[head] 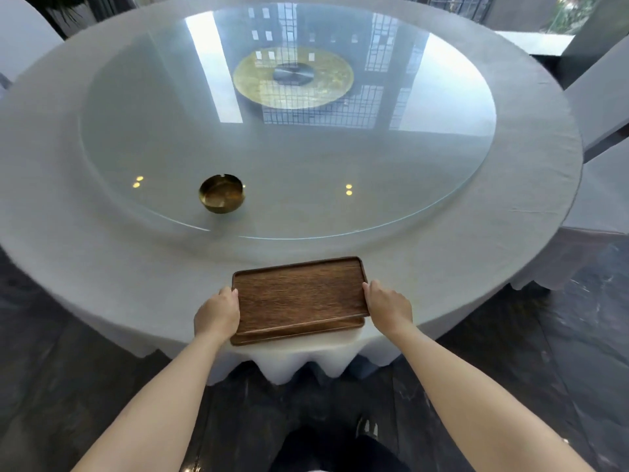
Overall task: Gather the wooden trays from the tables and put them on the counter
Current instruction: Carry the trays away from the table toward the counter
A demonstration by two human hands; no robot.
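— At the near edge of the round table, what are you holding?

— You have two wooden trays, stacked, dark brown with a visible grain and low raised rims. The upper one sits slightly askew, so the lower tray's front edge shows below it. Your left hand is closed on the left short side, thumb on the rim; your right hand is closed on the right short side the same way.

— Where do they sit on the table?

— On the grey tablecloth, right at the rim nearest you; the front edge of the lower tray reaches the point where the cloth drops (whether it overhangs, I cannot tell).

— What is around you?

— Beyond the trays lies a big glass turntable, its near edge close to the trays' far side. A brass ashtray stands on the glass, well apart to the left. Covered chairs stand on the right side, another at far left. Dark floor is open on both sides of your arms.
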